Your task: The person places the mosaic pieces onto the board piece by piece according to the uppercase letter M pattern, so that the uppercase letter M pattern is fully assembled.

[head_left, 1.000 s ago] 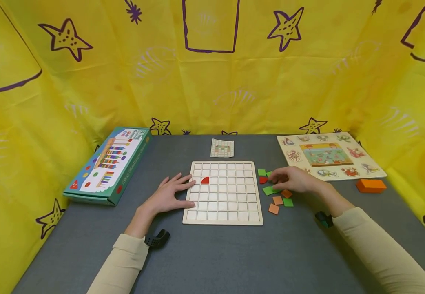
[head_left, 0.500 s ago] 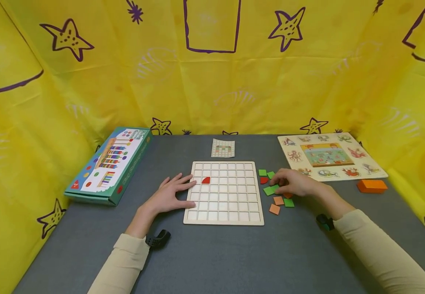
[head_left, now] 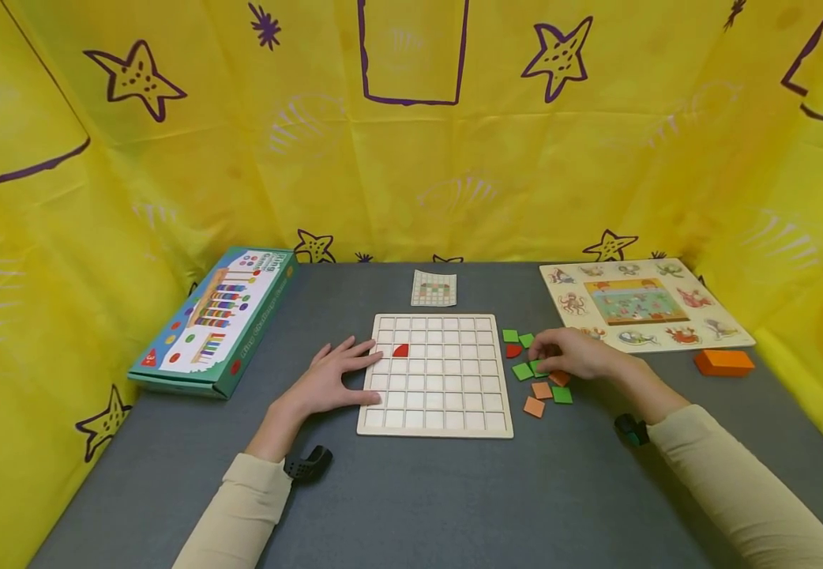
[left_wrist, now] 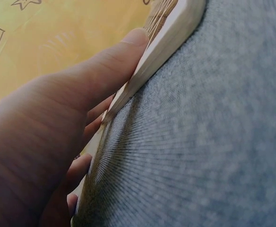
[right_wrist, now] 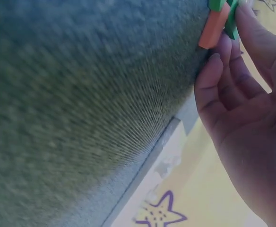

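In the head view, a pale wooden grid board (head_left: pixel 436 399) lies mid-table, with a red quarter-round piece (head_left: pixel 400 350) in one cell of its left part. My left hand (head_left: pixel 328 382) rests at the board's left edge with fingers spread; the left wrist view has the thumb (left_wrist: pixel 110 64) on the rim. To the board's right, my right hand (head_left: pixel 573 353) has curled fingers over loose tiles, its thumb and fingers at a green tile (head_left: pixel 539 368). In the right wrist view the thumb meets that green tile (right_wrist: pixel 232 21), beside an orange tile (right_wrist: pixel 215 27). The far fingertips are partly hidden.
A pattern card (head_left: pixel 434 289) lies behind the board. Around the right hand are loose green tiles (head_left: pixel 510 336), orange tiles (head_left: pixel 534 407) and a red piece (head_left: pixel 513 350). A game box (head_left: pixel 214 324) stands left; a sea-animal puzzle (head_left: pixel 642 337) and orange block (head_left: pixel 724 363) lie right.
The right hand has shifted slightly, and the two green tiles by its thumb now show a gap between them. The left hand stays at the board's edge.
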{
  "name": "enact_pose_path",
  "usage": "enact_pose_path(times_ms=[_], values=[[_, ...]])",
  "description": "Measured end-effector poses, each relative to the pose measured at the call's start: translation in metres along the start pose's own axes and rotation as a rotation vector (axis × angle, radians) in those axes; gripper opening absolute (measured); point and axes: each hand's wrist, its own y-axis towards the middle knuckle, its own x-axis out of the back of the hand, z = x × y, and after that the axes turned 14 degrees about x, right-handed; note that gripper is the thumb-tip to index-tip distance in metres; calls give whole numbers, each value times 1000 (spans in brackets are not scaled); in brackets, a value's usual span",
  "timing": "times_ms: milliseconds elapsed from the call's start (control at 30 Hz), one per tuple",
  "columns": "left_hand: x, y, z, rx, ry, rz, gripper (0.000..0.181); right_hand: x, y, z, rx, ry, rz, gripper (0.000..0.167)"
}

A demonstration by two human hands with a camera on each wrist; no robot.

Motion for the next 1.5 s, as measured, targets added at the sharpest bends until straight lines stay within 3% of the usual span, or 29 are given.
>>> enact_pose_path(times_ms=[567,1100,1500], values=[[1,-1,-1,9,-7,0,87,15,10,5,31,37,-70,9],[-1,1,0,-3,-9,6,87,13,48,23,52,77,-99,14],[0,1,1,6,-2,6,88,4,83,42,111,106,-106,13]])
